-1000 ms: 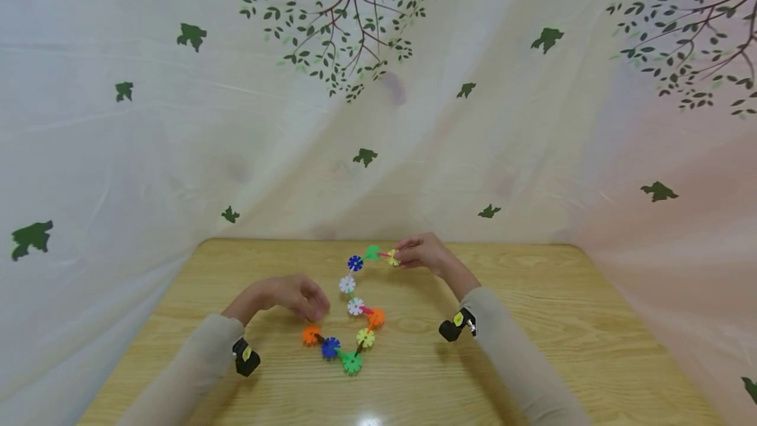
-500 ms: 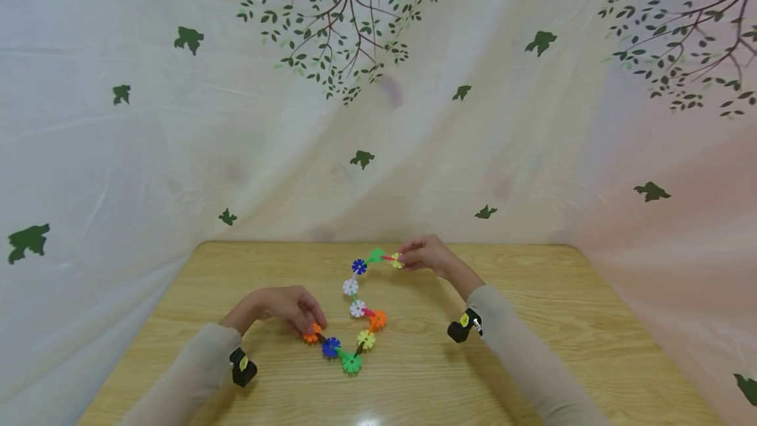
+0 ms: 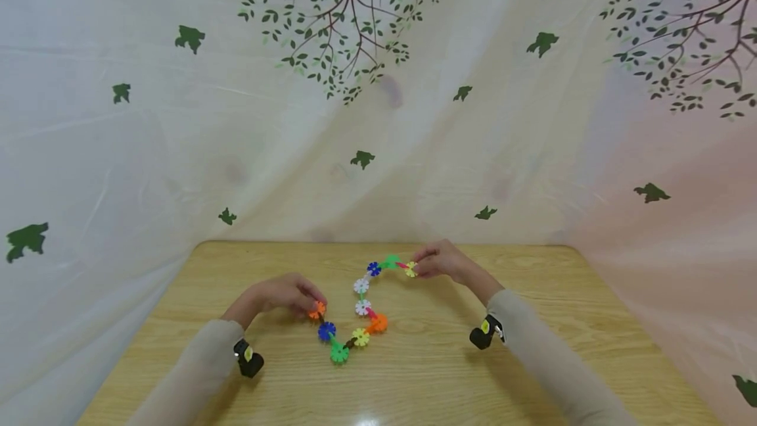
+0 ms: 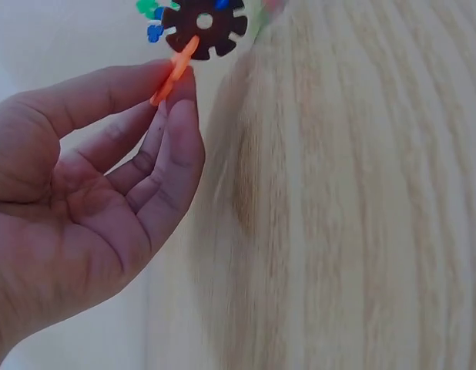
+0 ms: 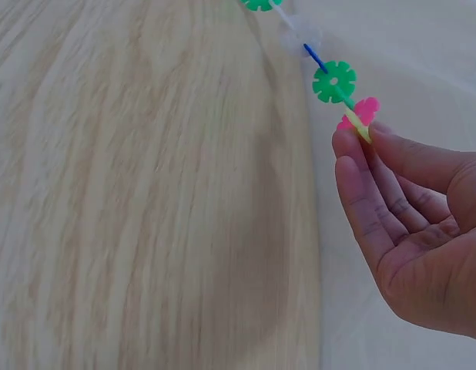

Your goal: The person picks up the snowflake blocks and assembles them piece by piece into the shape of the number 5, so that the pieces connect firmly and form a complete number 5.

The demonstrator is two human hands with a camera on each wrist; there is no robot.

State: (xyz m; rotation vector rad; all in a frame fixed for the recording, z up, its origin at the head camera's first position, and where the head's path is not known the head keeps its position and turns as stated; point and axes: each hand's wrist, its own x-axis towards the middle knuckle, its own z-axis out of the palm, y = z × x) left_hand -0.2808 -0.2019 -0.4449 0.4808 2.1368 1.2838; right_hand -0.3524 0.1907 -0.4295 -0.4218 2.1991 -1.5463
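Note:
A winding chain of notched plastic snowflake discs (image 3: 361,286) in several colours stretches between both hands over the table. My left hand (image 3: 288,293) pinches the orange disc (image 4: 176,73) at the near-left end between thumb and fingertips; a dark brown disc (image 4: 205,25) is slotted into it. At the far-right end, my right hand (image 3: 446,261) pinches a yellow disc (image 5: 358,126), seen edge-on in the right wrist view. A pink disc (image 5: 367,112) and a green disc (image 5: 334,82) join on just beyond it. The chain's lowest part is a green disc (image 3: 340,353) nearest the person.
A wooden table (image 3: 532,340) with rounded far corners lies under the chain. Behind it hangs a pale curtain (image 3: 284,150) printed with branches and green leaves. Each sleeve carries a black wrist camera, such as the left one (image 3: 248,359).
My left hand came down onto the orange end disc, pinched it and moved it up and slightly right. My right hand drew the yellow end rightward, and the chain shifted with them.

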